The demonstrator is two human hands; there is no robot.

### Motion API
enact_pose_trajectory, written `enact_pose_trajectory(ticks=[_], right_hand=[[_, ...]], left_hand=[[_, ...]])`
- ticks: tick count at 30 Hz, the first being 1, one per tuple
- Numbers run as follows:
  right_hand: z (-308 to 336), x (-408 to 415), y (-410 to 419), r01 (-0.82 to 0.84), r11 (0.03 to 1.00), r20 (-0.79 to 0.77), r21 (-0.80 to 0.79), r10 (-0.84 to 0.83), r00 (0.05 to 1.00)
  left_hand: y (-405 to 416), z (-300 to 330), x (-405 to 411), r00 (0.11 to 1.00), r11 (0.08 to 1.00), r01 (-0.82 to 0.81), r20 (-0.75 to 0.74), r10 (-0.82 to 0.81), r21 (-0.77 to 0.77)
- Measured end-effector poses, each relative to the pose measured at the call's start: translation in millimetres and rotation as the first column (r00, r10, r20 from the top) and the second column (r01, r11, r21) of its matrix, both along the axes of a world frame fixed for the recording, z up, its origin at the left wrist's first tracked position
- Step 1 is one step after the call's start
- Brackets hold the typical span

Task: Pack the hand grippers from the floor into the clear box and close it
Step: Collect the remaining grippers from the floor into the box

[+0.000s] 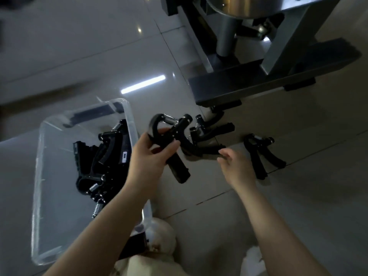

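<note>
My left hand [148, 156] grips a black hand gripper [175, 142] by its handle, just right of the clear box [39, 176]. The open box stands on the floor at the left and holds several black hand grippers [105, 160] piled against its right side. My right hand [236, 166] hovers open over the floor with its fingers relaxed and holds nothing. A small heap of black grippers [207, 134] lies on the tiles between my hands. One more gripper [260, 154] lies alone to the right of my right hand.
A dark metal machine base [249, 82] with a steel column stands on the floor just behind the loose grippers. Glossy grey tiles [89, 56] stretch to the back left. A pale rounded object [159, 236] sits near the box's front right corner.
</note>
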State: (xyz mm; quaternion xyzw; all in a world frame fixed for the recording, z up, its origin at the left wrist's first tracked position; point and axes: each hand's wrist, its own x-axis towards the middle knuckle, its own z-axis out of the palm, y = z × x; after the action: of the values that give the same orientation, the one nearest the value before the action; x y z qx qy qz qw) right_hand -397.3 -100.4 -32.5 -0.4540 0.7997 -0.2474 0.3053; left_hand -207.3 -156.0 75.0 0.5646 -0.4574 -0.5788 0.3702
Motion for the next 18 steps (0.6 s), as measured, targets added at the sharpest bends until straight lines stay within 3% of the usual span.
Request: enact_pose_trajectory(ticks=[5, 10, 14, 18], right_hand=[[-55.9, 5.3, -44.0, -0.319, 0.936, -0.307, 0.151, 0.351, 0.884], [-78.5, 9.2, -46.7, -0.357, 0.904, -0.597, 0.237, 0.425, 0.681], [-74.7, 13.5, -28.0, -0.339, 0.931, -0.552, 0.133, 0.354, 0.755], [-51.1, 31.8, -1.4, -0.307, 0.952, -0.489, -0.008, 0.264, 0.831]], left_hand=[[2.8, 19.9, 65.6, 0.980, 0.985, -0.171, -0.107, 0.170, 0.000], [9.3, 0.7, 93.8, 0.922, 0.933, -0.320, -0.171, 0.347, 0.167], [7.3, -5.9, 95.2, 0.906, 0.916, -0.339, -0.187, 0.380, 0.216], [10.0, -0.3, 96.0, 0.914, 0.928, -0.353, -0.164, 0.370, 0.121]])
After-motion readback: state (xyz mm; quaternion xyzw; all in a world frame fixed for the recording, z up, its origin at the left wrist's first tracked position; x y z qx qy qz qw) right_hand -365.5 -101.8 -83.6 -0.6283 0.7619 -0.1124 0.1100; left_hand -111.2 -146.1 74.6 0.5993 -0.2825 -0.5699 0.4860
